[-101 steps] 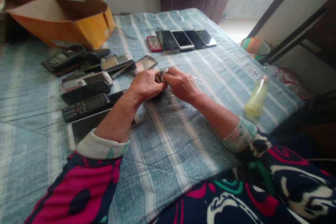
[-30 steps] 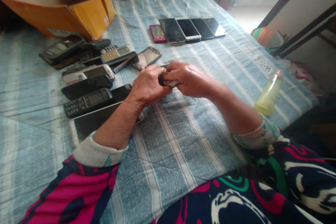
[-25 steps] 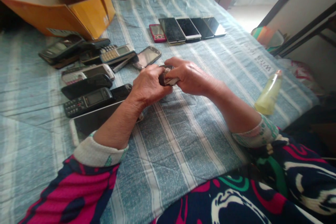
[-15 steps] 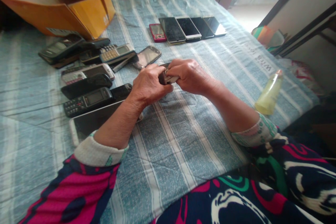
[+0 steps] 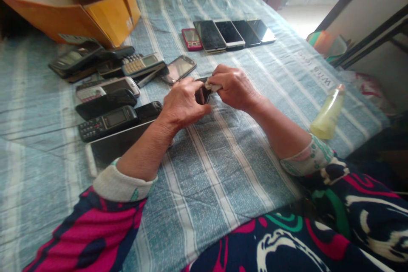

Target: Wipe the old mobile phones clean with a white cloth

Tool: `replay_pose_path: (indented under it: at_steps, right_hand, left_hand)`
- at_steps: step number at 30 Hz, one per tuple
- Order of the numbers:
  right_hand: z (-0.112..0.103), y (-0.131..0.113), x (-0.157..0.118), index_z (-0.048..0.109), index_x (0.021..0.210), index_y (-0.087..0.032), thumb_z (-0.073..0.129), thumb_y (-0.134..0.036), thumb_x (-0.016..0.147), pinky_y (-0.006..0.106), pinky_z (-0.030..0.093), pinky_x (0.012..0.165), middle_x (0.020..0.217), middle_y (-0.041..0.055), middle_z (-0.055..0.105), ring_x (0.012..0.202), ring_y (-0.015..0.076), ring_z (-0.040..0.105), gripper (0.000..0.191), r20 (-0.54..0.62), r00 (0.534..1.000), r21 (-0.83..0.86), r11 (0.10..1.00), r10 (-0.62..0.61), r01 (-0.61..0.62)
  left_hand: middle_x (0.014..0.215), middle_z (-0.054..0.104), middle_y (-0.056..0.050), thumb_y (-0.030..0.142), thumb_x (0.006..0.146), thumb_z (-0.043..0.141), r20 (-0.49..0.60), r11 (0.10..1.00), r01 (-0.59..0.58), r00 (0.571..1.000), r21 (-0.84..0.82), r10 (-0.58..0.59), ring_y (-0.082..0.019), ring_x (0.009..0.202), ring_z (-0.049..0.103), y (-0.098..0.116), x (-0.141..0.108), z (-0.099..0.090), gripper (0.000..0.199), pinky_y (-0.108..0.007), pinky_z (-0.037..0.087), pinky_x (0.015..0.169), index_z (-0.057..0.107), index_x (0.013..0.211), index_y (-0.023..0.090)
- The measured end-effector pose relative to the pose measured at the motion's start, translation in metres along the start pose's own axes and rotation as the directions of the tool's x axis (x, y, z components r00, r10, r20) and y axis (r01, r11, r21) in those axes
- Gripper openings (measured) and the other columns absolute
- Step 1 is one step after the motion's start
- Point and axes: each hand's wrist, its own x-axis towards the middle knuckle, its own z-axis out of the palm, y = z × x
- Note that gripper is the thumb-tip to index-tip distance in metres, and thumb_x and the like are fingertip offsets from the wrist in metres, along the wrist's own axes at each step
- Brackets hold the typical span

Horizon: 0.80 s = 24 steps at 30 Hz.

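Note:
A dark mobile phone (image 5: 201,94) is gripped between the thumb and fingers of my left hand (image 5: 182,103), which hides much of it. My right hand (image 5: 232,86) is closed on a small whitish cloth (image 5: 213,86), pressed at the phone's right edge. Just beyond my left hand lies a grey touchscreen phone (image 5: 179,69). Under my left forearm is a large white-framed device (image 5: 121,146) with a dark screen, partly covered by the arm. Beside it rests a black keypad phone (image 5: 106,123).
Several old phones (image 5: 140,66) are heaped at the left, near a yellow cardboard box (image 5: 105,21). At the back, a pink phone (image 5: 192,40) lies in a row with several touchscreen phones (image 5: 208,36). A bottle of yellowish liquid (image 5: 327,112) stands on the striped tablecloth (image 5: 223,170) at the right.
My right hand and the cloth have shifted slightly up and away from my left hand, showing more of the phone's dark face. The phone is turned differently in my left hand.

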Motion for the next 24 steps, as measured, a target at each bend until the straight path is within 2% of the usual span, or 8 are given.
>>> replay_pose_path:
  at_steps: [4,8,13,19,24]
  right_hand:
    - [-0.007,-0.009,-0.001,0.064,0.077,-0.016,0.042,-0.011,0.08,0.029,0.035,0.068,0.081,0.0037,0.053,0.077,0.0141,0.049,0.023,0.093,0.99,0.088,0.991,-0.109,0.101]
    - [-0.012,-0.018,-0.001,0.063,0.073,-0.017,0.045,-0.01,0.079,0.028,0.034,0.069,0.079,0.0023,0.054,0.075,0.0133,0.048,0.02,0.127,0.977,0.169,0.974,-0.17,0.148]
    - [-0.01,-0.015,0.001,0.063,0.074,-0.019,0.044,-0.011,0.08,0.028,0.033,0.068,0.079,0.0022,0.054,0.076,0.0142,0.048,0.021,0.145,0.985,0.102,0.991,-0.099,0.085]
    - [-0.004,0.003,0.003,0.065,0.082,-0.018,0.045,-0.011,0.081,0.029,0.034,0.069,0.084,0.0038,0.055,0.081,0.0157,0.05,0.022,0.039,0.999,0.037,0.999,0.015,-0.017]
    - [-0.008,-0.003,0.001,0.065,0.079,-0.018,0.045,-0.012,0.079,0.029,0.035,0.071,0.083,0.0032,0.055,0.08,0.015,0.051,0.021,0.109,0.992,0.107,0.993,-0.064,0.052]
  left_hand:
    - [0.095,0.058,-0.002,0.031,0.063,0.064,-0.023,0.999,0.014,1.0,0.034,-0.013,-0.026,0.096,0.057,0.002,0.0,0.003,0.027,-0.038,0.048,0.084,0.061,0.088,0.023]
    - [0.092,0.056,0.0,0.028,0.067,0.063,-0.016,0.998,0.028,1.0,0.048,-0.027,-0.024,0.096,0.056,0.003,0.0,0.003,0.018,-0.037,0.046,0.086,0.057,0.082,0.022]
    - [0.095,0.056,0.0,0.029,0.068,0.062,0.009,0.999,0.027,1.0,0.045,-0.028,-0.024,0.098,0.054,0.005,-0.002,0.002,0.021,-0.036,0.044,0.088,0.057,0.087,0.02]
    - [0.099,0.058,-0.002,0.033,0.064,0.066,-0.001,1.0,0.029,1.0,0.005,-0.029,-0.028,0.102,0.054,0.005,-0.002,0.002,0.028,-0.038,0.045,0.086,0.059,0.089,0.024]
    - [0.093,0.057,-0.004,0.031,0.062,0.068,-0.012,0.999,0.02,1.0,0.032,-0.019,-0.027,0.096,0.055,0.005,-0.001,0.002,0.025,-0.04,0.046,0.082,0.059,0.085,0.024]
